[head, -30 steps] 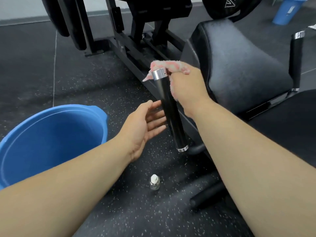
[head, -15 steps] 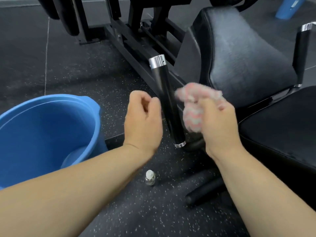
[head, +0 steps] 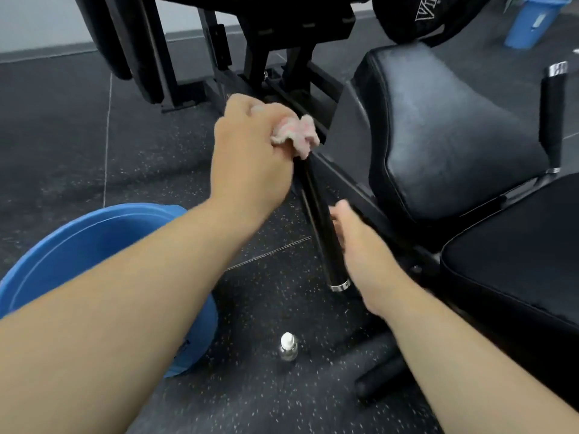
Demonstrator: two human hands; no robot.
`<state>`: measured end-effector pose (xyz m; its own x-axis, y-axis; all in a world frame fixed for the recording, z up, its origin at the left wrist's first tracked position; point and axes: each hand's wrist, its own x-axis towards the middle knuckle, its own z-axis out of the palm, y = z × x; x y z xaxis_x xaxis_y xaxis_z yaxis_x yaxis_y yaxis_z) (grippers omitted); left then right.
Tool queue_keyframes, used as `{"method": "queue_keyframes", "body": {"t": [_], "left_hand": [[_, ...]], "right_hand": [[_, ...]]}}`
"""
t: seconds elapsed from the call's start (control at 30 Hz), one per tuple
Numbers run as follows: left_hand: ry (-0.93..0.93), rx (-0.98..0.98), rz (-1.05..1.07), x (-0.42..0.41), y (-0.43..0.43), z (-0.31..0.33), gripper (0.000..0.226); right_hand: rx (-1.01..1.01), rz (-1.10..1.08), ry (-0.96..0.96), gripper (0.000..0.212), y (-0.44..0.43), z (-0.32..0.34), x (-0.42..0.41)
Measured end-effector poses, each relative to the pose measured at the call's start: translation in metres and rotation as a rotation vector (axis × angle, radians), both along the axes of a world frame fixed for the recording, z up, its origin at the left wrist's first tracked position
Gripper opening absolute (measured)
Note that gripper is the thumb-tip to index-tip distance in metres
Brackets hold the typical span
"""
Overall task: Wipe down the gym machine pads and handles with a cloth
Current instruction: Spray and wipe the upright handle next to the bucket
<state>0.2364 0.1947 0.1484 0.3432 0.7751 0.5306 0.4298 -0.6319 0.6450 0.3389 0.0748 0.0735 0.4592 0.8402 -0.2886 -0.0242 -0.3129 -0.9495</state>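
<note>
**A:** Head view: what state are the hands in?

**B:** The left hand [head: 250, 151] is clenched round the pink cloth [head: 296, 134]. The cloth is bunched over the top end of the near black handle [head: 322, 227], and the handle's top cap is hidden by it.

**A:** And the right?

**B:** The right hand [head: 357, 245] is seen against the lower half of that handle, above the chrome end ring. It's motion-blurred, so it cannot be told whether the fingers are wrapped round the handle.

**A:** How is the handle oriented?

**B:** It is tilted, with the top leaning away and to the left. The seat pad [head: 445, 136] is located just to its right, with a sheen on it. A second handle [head: 553, 117] with a chrome cap is seen upright at the far right, beyond the pad.

**A:** What's on the floor?

**B:** A blue bucket [head: 103, 220] is placed lower left, partly covered by the left forearm. A small clear bottle [head: 288, 349] with a white cap is stood on the speckled floor [head: 62, 136], between the forearms and below the handle's lower end.
</note>
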Motion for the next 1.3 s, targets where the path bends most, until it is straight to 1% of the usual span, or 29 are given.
{"method": "queue_keyframes", "body": {"t": [0.03, 0.1, 0.17, 0.2, 0.23, 0.27, 0.3, 0.33, 0.37, 0.4, 0.47, 0.5, 0.53, 0.6, 0.63, 0.67, 0.7, 0.73, 0.8, 0.83, 0.87, 0.9, 0.93, 1.0, 1.07, 1.13, 1.2, 1.27, 1.3], "left_hand": [[0.009, -0.006, -0.012, 0.005, -0.002, -0.005, 0.012], [0.058, -0.002, -0.068, 0.012, -0.010, -0.006, 0.020], [0.268, 0.142, -0.040, 0.019, -0.003, 0.003, 0.021], [0.399, 0.154, -0.033, 0.021, 0.004, 0.013, 0.020], [0.490, 0.060, -0.072, 0.023, 0.011, 0.025, 0.018], [0.524, -0.136, -0.162, 0.025, 0.017, 0.036, 0.017], [0.447, -0.408, -0.259, 0.024, 0.020, 0.044, 0.018], [0.331, -0.600, -0.304, 0.023, 0.019, 0.046, 0.021], [0.215, -0.649, -0.272, 0.020, 0.016, 0.041, 0.027], [0.156, -0.540, -0.207, 0.017, 0.011, 0.030, 0.033], [0.121, -0.054, -0.116, 0.007, -0.002, 0.005, 0.033], [0.169, 0.130, -0.119, 0.000, -0.005, -0.001, 0.027], [0.233, 0.216, -0.137, -0.001, -0.004, 0.000, 0.023], [0.477, 0.207, -0.116, 0.013, 0.009, 0.016, 0.031], [0.627, 0.153, -0.084, 0.022, 0.013, 0.026, 0.037], [0.699, 0.021, -0.093, 0.029, 0.016, 0.036, 0.038], [0.659, -0.185, -0.143, 0.031, 0.020, 0.044, 0.035], [0.568, -0.425, -0.193, 0.030, 0.023, 0.048, 0.030], [0.270, -0.869, -0.257, 0.022, 0.021, 0.045, 0.026], [0.088, -0.995, -0.276, 0.018, 0.016, 0.037, 0.025], [-0.057, -1.003, -0.285, 0.015, 0.010, 0.025, 0.024], [-0.128, -0.868, -0.289, 0.014, 0.005, 0.012, 0.026], [-0.124, -0.627, -0.285, 0.011, -0.001, 0.000, 0.029], [0.065, -0.076, -0.310, 0.003, -0.005, -0.012, 0.033], [0.349, 0.161, -0.357, 0.002, 0.003, -0.005, 0.038], [0.594, 0.193, -0.335, 0.007, 0.008, 0.010, 0.038], [0.690, 0.117, -0.294, 0.018, 0.013, 0.026, 0.040], [0.618, -0.116, -0.287, 0.026, 0.010, 0.037, 0.039], [0.515, -0.314, -0.287, 0.029, 0.009, 0.040, 0.035]], "right_hand": [[-0.061, 0.041, -0.040, 0.053, 0.002, -0.002, -0.008], [-0.045, 0.054, -0.139, 0.046, 0.002, -0.001, -0.016], [0.025, 0.072, -0.232, 0.031, 0.000, -0.003, -0.015], [0.041, 0.086, -0.262, 0.026, -0.002, -0.005, -0.014], [0.053, 0.085, -0.284, 0.022, -0.001, -0.006, -0.012], [0.057, 0.073, -0.296, 0.021, -0.001, -0.008, -0.012], [0.057, 0.056, -0.292, 0.022, 0.000, -0.009, -0.014], [0.065, 0.039, -0.287, 0.022, 0.000, -0.009, -0.016], [0.074, 0.030, -0.287, 0.021, 0.000, -0.010, -0.016], [0.082, 0.026, -0.290, 0.021, -0.001, -0.011, -0.016], [0.095, 0.017, -0.300, 0.023, 0.001, -0.014, -0.015], [0.098, 0.010, -0.301, 0.024, 0.002, -0.016, -0.015], [0.101, -0.001, -0.303, 0.023, 0.002, -0.017, -0.016], [0.110, -0.024, -0.293, 0.021, 0.002, -0.018, -0.017], [0.115, -0.025, -0.288, 0.021, 0.002, -0.018, -0.017], [0.116, -0.020, -0.288, 0.021, 0.002, -0.018, -0.017], [0.111, -0.008, -0.288, 0.022, 0.003, -0.018, -0.018], [0.105, 0.003, -0.288, 0.021, 0.002, -0.017, -0.018], [0.098, 0.029, -0.290, 0.018, 0.001, -0.014, -0.016], [0.097, 0.040, -0.294, 0.019, 0.001, -0.014, -0.016], [0.101, 0.039, -0.297, 0.020, 0.000, -0.014, -0.015], [0.107, 0.029, -0.299, 0.021, 0.001, -0.014, -0.014], [0.109, 0.016, -0.301, 0.022, 0.001, -0.016, -0.015], [0.115, -0.003, -0.302, 0.023, 0.002, -0.016, -0.016], [0.120, -0.021, -0.290, 0.022, 0.003, -0.018, -0.016], [0.121, -0.026, -0.290, 0.023, 0.003, -0.017, -0.019], [0.117, -0.011, -0.298, 0.022, 0.002, -0.016, -0.020], [0.091, 0.031, -0.293, 0.020, 0.000, -0.011, -0.017], [0.075, 0.060, -0.285, 0.019, -0.001, -0.008, -0.015]]}}
